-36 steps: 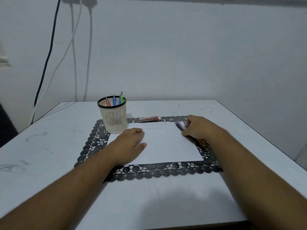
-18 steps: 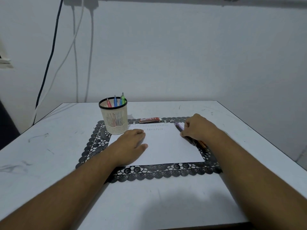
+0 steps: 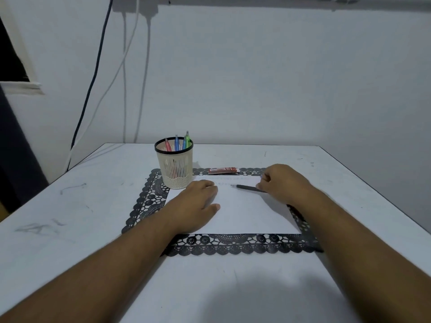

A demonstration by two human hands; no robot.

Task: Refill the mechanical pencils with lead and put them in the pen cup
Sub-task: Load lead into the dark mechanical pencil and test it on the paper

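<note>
A cream mesh pen cup [image 3: 175, 169] with a black rim stands at the back left of the mat and holds several coloured mechanical pencils [image 3: 177, 142]. My right hand [image 3: 283, 184] grips a dark pencil [image 3: 247, 188] that points left, its tip on the white paper [image 3: 245, 213]. My left hand [image 3: 198, 202] rests flat on the paper's left part, fingers relaxed, just in front of the cup. A red lead case [image 3: 223, 170] lies on the mat behind the paper.
The paper lies on a black lace placemat [image 3: 233, 247] in the middle of a white table [image 3: 81, 206]. Cables [image 3: 98, 73] hang down the wall at the back left. The table's right edge runs close past my right forearm.
My right hand has turned and the dark pencil in it now points left across the paper instead of lying under the hand at the right edge. The left hand stays put.
</note>
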